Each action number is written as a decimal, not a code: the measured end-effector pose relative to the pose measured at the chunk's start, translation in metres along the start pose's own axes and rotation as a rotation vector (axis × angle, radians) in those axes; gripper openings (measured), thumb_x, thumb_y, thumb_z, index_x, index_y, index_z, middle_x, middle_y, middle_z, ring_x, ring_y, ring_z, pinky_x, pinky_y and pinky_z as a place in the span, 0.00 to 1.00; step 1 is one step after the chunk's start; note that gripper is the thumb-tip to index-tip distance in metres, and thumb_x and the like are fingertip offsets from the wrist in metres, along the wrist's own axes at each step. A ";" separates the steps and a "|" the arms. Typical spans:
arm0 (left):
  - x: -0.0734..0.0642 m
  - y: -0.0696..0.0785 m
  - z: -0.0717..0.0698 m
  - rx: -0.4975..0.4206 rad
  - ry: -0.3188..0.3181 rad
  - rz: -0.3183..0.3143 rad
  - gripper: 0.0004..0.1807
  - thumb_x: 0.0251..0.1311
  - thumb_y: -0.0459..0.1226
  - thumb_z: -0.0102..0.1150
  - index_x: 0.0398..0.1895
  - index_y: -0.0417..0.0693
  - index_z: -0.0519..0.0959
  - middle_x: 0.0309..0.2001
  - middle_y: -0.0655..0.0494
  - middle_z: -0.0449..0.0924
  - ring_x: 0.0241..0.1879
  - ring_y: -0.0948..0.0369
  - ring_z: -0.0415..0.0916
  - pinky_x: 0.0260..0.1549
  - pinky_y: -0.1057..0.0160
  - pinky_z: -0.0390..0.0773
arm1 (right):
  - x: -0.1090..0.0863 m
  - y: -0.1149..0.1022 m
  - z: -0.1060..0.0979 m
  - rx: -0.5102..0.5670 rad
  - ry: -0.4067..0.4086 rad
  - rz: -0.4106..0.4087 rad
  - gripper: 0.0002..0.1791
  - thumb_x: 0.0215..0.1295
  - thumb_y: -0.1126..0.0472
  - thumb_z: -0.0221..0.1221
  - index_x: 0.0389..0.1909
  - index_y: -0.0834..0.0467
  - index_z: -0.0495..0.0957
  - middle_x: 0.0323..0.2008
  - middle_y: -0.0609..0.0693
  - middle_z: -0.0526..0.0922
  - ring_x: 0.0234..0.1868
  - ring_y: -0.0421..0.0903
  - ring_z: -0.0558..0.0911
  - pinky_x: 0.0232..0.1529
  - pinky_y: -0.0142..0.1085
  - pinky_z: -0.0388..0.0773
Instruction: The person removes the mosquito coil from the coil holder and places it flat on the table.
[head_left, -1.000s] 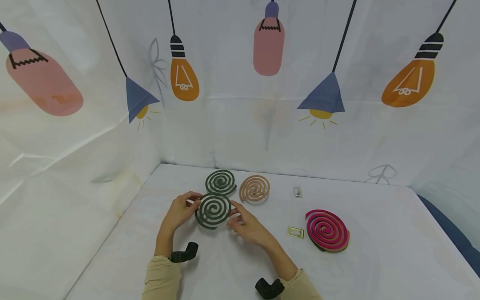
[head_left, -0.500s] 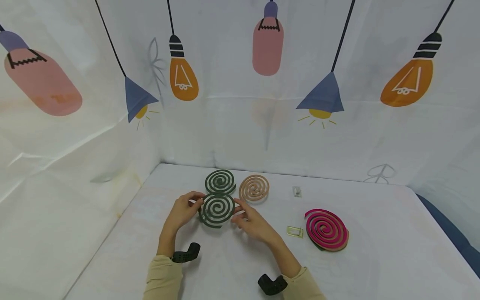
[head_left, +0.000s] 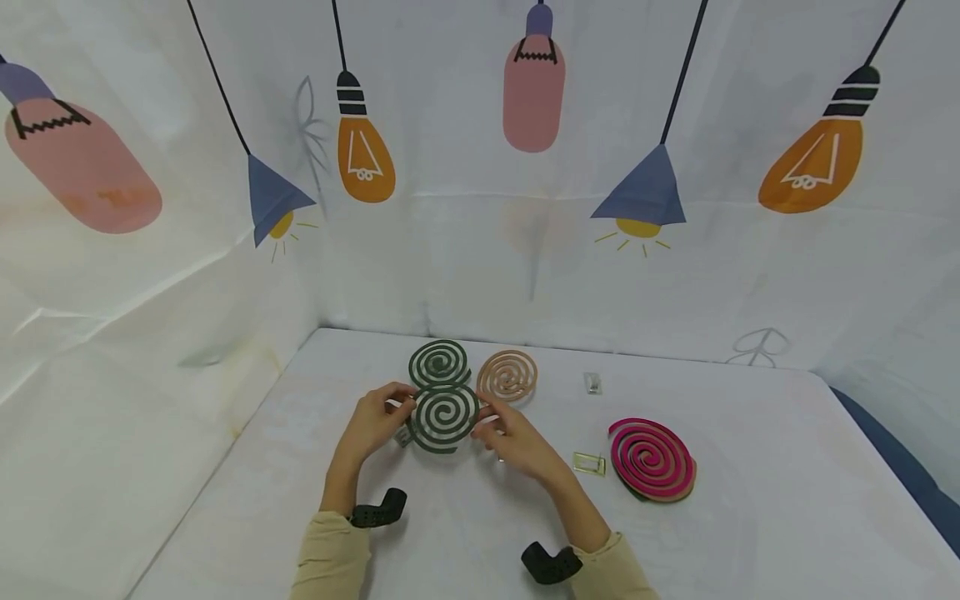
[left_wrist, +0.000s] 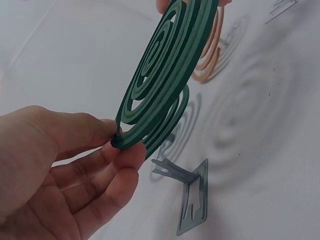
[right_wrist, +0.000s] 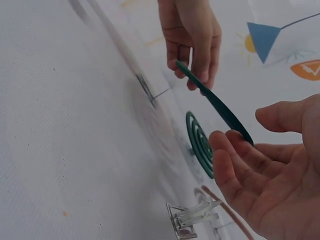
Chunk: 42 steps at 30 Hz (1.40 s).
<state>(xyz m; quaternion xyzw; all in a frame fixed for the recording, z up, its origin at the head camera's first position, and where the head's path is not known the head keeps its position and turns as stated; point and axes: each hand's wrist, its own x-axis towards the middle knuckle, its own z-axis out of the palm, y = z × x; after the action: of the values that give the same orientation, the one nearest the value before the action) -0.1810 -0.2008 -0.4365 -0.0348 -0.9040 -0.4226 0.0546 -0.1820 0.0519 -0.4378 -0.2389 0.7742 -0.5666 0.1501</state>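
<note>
Ahead of me a green mosquito coil (head_left: pixel 444 417) is held up off the table, tilted in the left wrist view. My left hand (head_left: pixel 381 418) pinches its left edge between thumb and fingers. The fingers of my right hand (head_left: pixel 517 437) touch the opposite edge; its thumb stands apart from the coil in the right wrist view. Below the held coil, a small metal coil stand (left_wrist: pixel 192 197) with a raised prong lies by my left hand. A second green coil (head_left: pixel 438 363) is just behind, and a tan coil (head_left: pixel 507 375) sits to its right, both raised above their shadows.
To the right lies a stack of coils (head_left: pixel 652 460) with a pink one on top. Left of it rests a yellowish stand (head_left: pixel 589 464), with a clear stand (head_left: pixel 592 383) farther back. White sheeting with printed lamps (head_left: pixel 641 187) rises behind the table.
Both hands have shifted slightly right together with the held green coil. The metal stand below its left edge has come into sight. The other coils stay put.
</note>
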 end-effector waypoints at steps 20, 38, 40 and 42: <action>0.000 0.011 0.014 -0.063 -0.045 0.037 0.14 0.60 0.36 0.61 0.49 0.43 0.78 0.40 0.46 0.82 0.28 0.62 0.81 0.26 0.69 0.76 | -0.004 0.003 -0.020 0.004 0.027 -0.043 0.29 0.69 0.64 0.51 0.69 0.63 0.57 0.50 0.66 0.75 0.42 0.58 0.81 0.40 0.42 0.80; 0.003 0.031 0.033 -0.152 -0.111 0.079 0.17 0.59 0.34 0.60 0.52 0.42 0.76 0.39 0.45 0.80 0.28 0.51 0.83 0.23 0.69 0.75 | -0.008 0.003 -0.041 0.054 0.088 -0.012 0.26 0.68 0.65 0.52 0.65 0.58 0.59 0.51 0.65 0.74 0.34 0.52 0.81 0.35 0.43 0.79; 0.004 0.032 0.036 -0.154 -0.128 0.096 0.17 0.59 0.34 0.60 0.53 0.42 0.76 0.38 0.45 0.80 0.27 0.51 0.83 0.23 0.69 0.74 | -0.009 0.002 -0.044 0.051 0.092 -0.009 0.26 0.68 0.65 0.52 0.66 0.58 0.60 0.50 0.64 0.75 0.33 0.50 0.80 0.34 0.40 0.78; 0.005 0.034 0.039 -0.151 -0.140 0.107 0.17 0.60 0.34 0.60 0.53 0.42 0.76 0.38 0.46 0.80 0.27 0.51 0.83 0.22 0.69 0.74 | -0.010 0.002 -0.047 0.044 0.101 -0.004 0.26 0.68 0.64 0.53 0.65 0.58 0.60 0.48 0.64 0.76 0.31 0.45 0.79 0.32 0.38 0.77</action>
<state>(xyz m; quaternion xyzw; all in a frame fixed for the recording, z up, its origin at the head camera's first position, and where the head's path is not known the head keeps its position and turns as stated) -0.1851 -0.1487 -0.4348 -0.1167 -0.8681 -0.4824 0.0109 -0.1976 0.0951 -0.4254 -0.2084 0.7676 -0.5951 0.1150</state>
